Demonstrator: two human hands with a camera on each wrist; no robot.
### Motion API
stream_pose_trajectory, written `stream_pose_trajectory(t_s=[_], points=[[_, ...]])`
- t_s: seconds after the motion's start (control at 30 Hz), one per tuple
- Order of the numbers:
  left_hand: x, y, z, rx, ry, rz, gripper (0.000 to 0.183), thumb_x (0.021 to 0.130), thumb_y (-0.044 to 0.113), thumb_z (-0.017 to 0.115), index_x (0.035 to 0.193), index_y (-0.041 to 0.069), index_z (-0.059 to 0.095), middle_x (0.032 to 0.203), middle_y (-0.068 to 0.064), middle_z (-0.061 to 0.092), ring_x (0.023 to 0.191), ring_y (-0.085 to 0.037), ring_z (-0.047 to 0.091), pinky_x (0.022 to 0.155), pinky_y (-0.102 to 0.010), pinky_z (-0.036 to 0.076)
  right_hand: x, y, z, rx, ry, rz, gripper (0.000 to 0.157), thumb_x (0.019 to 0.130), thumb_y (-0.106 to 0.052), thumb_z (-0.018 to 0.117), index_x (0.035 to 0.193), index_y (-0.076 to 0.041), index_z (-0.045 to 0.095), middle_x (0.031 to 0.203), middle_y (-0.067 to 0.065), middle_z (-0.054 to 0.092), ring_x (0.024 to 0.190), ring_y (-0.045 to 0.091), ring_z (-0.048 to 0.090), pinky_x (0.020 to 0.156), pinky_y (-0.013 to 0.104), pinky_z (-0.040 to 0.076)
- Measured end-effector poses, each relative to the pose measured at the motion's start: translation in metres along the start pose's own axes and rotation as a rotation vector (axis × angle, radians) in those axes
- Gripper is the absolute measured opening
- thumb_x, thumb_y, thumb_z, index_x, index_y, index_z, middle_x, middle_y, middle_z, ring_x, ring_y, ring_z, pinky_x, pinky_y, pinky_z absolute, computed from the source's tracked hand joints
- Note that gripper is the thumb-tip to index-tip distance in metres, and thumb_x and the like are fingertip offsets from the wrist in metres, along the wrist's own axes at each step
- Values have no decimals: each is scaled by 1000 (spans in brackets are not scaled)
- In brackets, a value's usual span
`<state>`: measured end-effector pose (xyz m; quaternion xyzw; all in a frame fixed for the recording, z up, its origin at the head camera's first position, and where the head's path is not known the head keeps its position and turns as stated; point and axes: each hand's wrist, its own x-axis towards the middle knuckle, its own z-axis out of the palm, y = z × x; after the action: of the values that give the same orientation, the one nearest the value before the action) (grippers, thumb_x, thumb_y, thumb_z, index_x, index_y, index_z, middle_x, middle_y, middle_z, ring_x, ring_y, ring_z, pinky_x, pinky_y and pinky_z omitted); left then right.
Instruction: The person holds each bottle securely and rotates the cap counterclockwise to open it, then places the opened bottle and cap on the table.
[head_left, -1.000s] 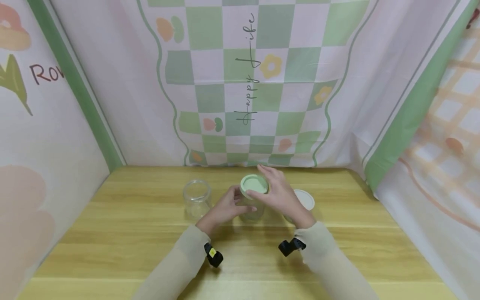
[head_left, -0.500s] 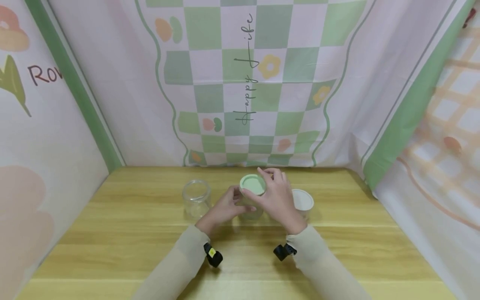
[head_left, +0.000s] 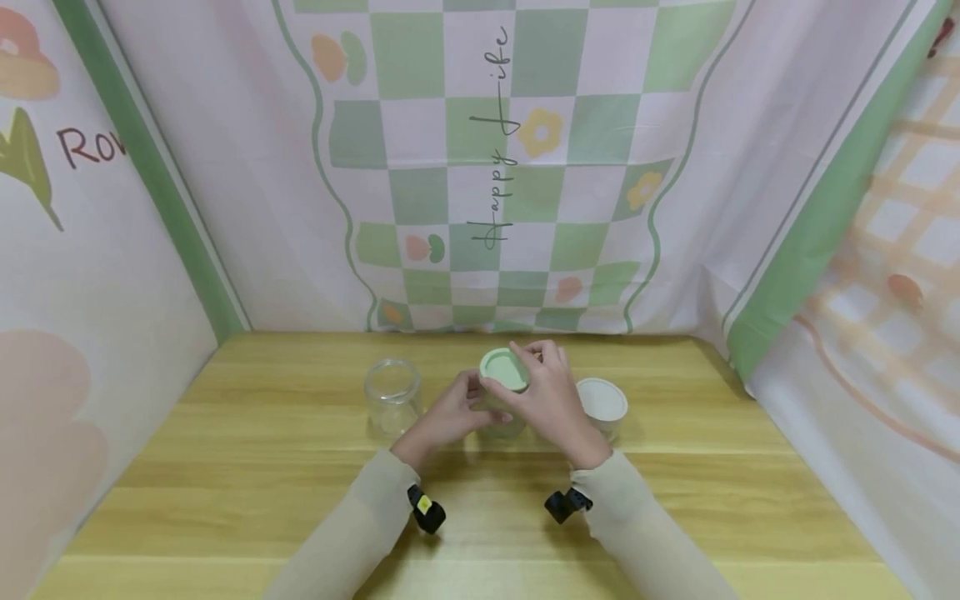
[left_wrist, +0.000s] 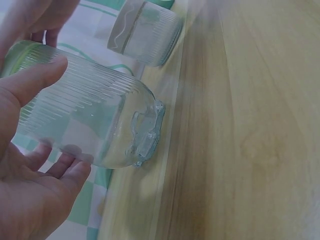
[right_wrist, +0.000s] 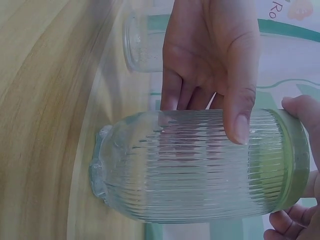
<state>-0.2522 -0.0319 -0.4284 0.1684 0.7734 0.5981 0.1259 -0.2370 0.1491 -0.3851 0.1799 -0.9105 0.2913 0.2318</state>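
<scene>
A ribbed clear glass jar (right_wrist: 195,170) stands upright on the table, its lumpy foot showing in both wrist views. My left hand (head_left: 450,417) grips its side, thumb across the near face and fingers round the back. On the jar's mouth sits a light green lid (head_left: 502,369). The right hand (head_left: 553,402) holds that lid by its rim, thumb at the near edge and fingers at the far right edge. In the right wrist view the lid's rim (right_wrist: 299,160) looks level with the mouth all round.
To the left stands an open clear glass jar (head_left: 393,398). A shorter ribbed jar with a white lid (head_left: 602,400) is just right of my right hand. Behind the wooden table (head_left: 262,467) hangs a green checked cloth (head_left: 480,192).
My right hand has turned on the green lid and its wrist has shifted left, uncovering more of the white-lidded jar. The left hand and the jar have stayed in place.
</scene>
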Motion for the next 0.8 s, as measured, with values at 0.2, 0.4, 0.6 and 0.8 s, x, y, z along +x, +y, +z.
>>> stream_pose_trajectory(t_s=[0.2, 0.4, 0.6, 0.8], points=[[-1, 0, 0, -6, -7, 5, 93, 78, 45, 86, 149, 11, 36, 148, -10, 42, 138, -31, 39, 116, -48, 31, 1, 3, 0, 44, -20, 4, 77, 84, -53, 78, 138, -2, 59, 120, 13, 50, 107, 28, 43, 76, 39, 45], [0, 0, -1, -9, -17, 7, 90, 81, 41, 85, 149, 11, 35, 148, -11, 41, 139, -32, 38, 116, -48, 31, 2, 9, -4, 107, -78, 11, 76, 83, -51, 80, 141, -7, 58, 128, 12, 49, 113, 29, 43, 79, 41, 47], [1, 0, -2, 0, -38, 42, 83, 86, 31, 82, 149, 8, 33, 148, -12, 41, 138, -32, 39, 116, -49, 31, 5, 13, -12, 213, -201, 63, 74, 85, -50, 78, 145, -14, 55, 137, 9, 47, 121, 30, 41, 82, 44, 51], [2, -1, -1, -15, -47, 61, 82, 87, 28, 81, 149, 6, 33, 147, -14, 42, 136, -33, 41, 115, -50, 32, 7, 20, -19, 371, -318, 111, 72, 87, -48, 77, 148, -20, 51, 148, 0, 42, 135, 28, 34, 99, 55, 45]])
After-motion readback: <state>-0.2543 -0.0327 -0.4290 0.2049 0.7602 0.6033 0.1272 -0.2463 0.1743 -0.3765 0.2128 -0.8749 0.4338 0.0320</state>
